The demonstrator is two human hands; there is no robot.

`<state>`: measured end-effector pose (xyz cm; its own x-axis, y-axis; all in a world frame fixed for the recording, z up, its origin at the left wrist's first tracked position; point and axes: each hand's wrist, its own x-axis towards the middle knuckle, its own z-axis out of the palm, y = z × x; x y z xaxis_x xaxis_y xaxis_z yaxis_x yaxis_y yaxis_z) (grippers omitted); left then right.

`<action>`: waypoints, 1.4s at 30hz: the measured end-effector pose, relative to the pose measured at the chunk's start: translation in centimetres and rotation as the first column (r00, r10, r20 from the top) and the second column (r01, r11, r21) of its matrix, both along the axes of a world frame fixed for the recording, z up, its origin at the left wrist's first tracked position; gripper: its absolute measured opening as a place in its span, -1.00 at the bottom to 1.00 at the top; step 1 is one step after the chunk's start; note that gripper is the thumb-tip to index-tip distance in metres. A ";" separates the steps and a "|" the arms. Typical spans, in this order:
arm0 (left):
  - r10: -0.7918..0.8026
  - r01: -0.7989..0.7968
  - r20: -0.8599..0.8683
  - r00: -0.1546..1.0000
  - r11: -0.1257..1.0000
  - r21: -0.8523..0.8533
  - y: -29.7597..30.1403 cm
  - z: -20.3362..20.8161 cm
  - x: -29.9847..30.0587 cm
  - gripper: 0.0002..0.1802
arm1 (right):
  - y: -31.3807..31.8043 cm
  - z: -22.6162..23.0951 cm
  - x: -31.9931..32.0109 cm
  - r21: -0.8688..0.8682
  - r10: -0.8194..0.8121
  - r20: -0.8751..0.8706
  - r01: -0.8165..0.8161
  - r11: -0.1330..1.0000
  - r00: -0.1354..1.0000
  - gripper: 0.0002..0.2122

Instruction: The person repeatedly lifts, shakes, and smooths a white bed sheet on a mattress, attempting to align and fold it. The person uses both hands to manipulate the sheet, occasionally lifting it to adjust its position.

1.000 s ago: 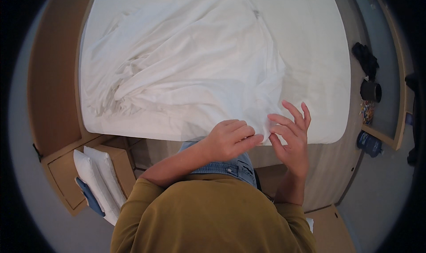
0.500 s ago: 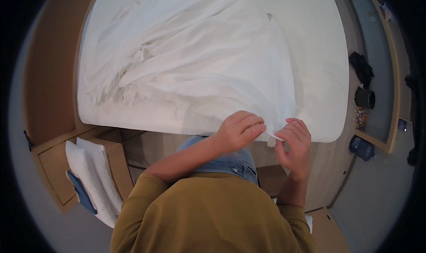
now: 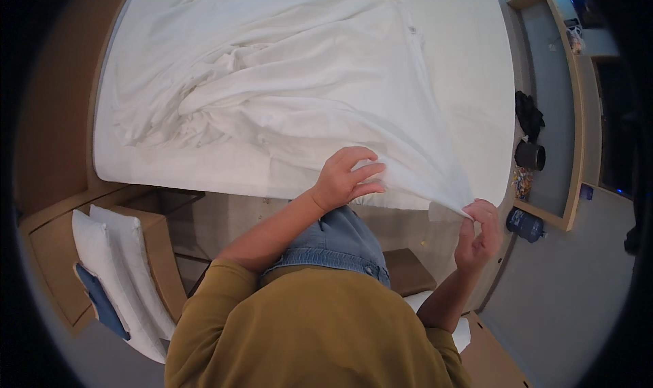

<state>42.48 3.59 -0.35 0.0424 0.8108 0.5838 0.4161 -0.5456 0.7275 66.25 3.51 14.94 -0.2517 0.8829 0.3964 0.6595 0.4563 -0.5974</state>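
A thin white bed sheet (image 3: 326, 82) lies spread over the mattress (image 3: 469, 61), heavily wrinkled towards the left. Its near right corner is pinched between the thumb and fingers of my right hand (image 3: 479, 235), which pulls it taut just past the mattress's near edge. My left hand (image 3: 347, 177) hovers by the sheet's near edge, fingers curved and apart, with no cloth gripped between them.
White pillows (image 3: 119, 272) and a blue cushion (image 3: 102, 299) rest against a wooden cabinet at the lower left. Along the right wall stand a dark bin (image 3: 529, 155), a blue water jug (image 3: 524, 223) and a wood-framed mirror (image 3: 561, 116). A brown box-like piece (image 3: 408, 271) sits behind my legs.
My right hand has moved right, drawing the sheet's corner out into a taut point. My left hand has let go of the edge and shifted slightly left, its fingers opening.
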 end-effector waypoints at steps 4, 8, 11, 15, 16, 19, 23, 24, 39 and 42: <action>-0.086 0.086 -0.022 0.996 0.996 0.014 -0.3 -1.0 -0.2 -0.64 | -0.9 0.7 -0.9 0.028 -0.012 0.032 0.011 1.000 0.999 -0.81; -0.141 0.142 0.021 0.990 0.989 -0.036 -0.6 -1.5 0.1 -0.66 | -1.6 1.2 -1.2 0.030 -0.049 0.027 0.048 0.998 0.998 -0.82; -0.225 0.225 0.022 0.974 0.974 -0.013 -1.0 -1.5 0.4 -0.66 | -1.8 1.5 -1.1 0.029 -0.096 0.026 0.096 0.995 0.995 -0.83; -0.268 0.269 -0.025 0.963 0.962 0.048 -1.0 -1.1 1.2 -0.69 | -1.5 2.6 -0.8 0.036 -0.132 0.091 0.130 0.991 0.987 -0.83; -0.234 0.236 -0.046 0.971 0.971 0.046 -1.0 -1.0 1.5 -0.72 | -1.2 3.0 -0.7 0.043 -0.112 0.135 0.107 0.993 0.984 -0.82; -0.162 0.165 -0.070 0.984 0.986 0.033 -0.6 -0.4 2.3 -0.76 | 0.0 4.8 0.1 0.007 0.066 0.287 -0.071 0.997 0.956 -0.80; -0.110 0.114 0.072 0.991 0.992 -0.057 -1.1 1.0 3.3 -0.66 | 1.6 7.0 2.1 0.032 0.303 0.303 -0.328 0.944 0.903 -0.81; -0.093 0.100 0.075 0.993 0.991 -0.086 -1.6 1.5 3.5 -0.64 | 1.8 7.3 2.6 0.072 0.347 0.277 -0.379 0.923 0.896 -0.81; 0.429 -0.462 -0.172 0.887 0.831 -0.310 -10.4 5.8 7.5 -0.72 | 2.7 7.2 13.4 0.383 0.682 -0.346 -0.567 0.729 0.644 -0.79; 0.413 -0.468 -0.284 0.865 0.868 -0.165 -8.6 6.1 9.2 -0.73 | 4.0 7.0 15.3 0.380 0.737 -0.326 -0.632 0.675 0.592 -0.81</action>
